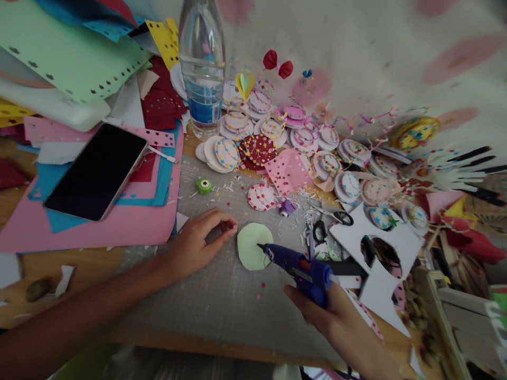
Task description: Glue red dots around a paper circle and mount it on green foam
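Observation:
A pale green paper circle (252, 246) lies on the grey mat (222, 301) in the middle. My right hand (328, 319) is closed round a blue glue gun (301, 268), whose nozzle tip rests on the circle's right side. My left hand (198, 245) rests on the mat just left of the circle, fingers curled, with thumb and fingertips pinched together at the circle's edge. What they pinch, if anything, is too small to make out.
A water bottle (203, 68) stands at the back. A phone (97, 171) lies on pink paper (79, 229) at left, under stacked coloured sheets. Several decorated paper discs (261, 196), black scissors (330, 216), a small green punch (204, 185) and cut white card (380, 264) crowd the right.

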Tool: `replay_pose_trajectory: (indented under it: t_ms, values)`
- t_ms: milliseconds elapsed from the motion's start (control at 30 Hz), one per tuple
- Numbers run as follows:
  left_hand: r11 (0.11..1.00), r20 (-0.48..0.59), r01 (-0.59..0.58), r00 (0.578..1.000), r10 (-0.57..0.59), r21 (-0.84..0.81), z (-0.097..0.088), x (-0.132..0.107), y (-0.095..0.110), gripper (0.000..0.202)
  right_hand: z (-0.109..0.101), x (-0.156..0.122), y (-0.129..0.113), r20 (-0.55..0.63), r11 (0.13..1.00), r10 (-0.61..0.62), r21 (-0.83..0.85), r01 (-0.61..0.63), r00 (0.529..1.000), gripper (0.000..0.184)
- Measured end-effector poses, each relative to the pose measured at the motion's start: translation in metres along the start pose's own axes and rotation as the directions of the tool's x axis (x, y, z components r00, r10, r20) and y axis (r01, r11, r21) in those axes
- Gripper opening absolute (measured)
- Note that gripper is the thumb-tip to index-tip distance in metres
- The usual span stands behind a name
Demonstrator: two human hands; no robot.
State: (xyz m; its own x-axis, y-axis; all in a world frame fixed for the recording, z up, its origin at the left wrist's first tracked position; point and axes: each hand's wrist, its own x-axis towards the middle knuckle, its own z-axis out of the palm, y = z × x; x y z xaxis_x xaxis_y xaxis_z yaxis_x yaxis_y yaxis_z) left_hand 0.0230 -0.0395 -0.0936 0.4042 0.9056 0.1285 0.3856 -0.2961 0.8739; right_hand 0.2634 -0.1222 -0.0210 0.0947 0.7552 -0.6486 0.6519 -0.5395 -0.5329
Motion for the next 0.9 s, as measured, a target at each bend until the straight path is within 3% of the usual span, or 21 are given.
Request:
replay_pose_trajectory:
  t_ms: [367,633,900]
  values:
    - [1.0,-0.013,0.0,1.0,0.0,-0.007,-0.001,0.0,0.0,0.01,0.002,-0.009,0.004,-0.122,0.992,0.091,0.094,-0.08,0.988,0.038]
    - [1.0,-0.01,0.017,1.0,-0.017,-0.011,-0.001,0.001,-0.002,0.011,0.008,-0.009,0.015,-0.078,0.965,0.034,0.261,-0.013,0.996,0.04]
    - [0.998,-0.049,0.03,0.998,-0.033,-0.05,0.0,0.0,-0.005,0.012,0.016,-0.013,0.019,-0.144,0.909,-0.018,0.409,0.076,0.989,0.044]
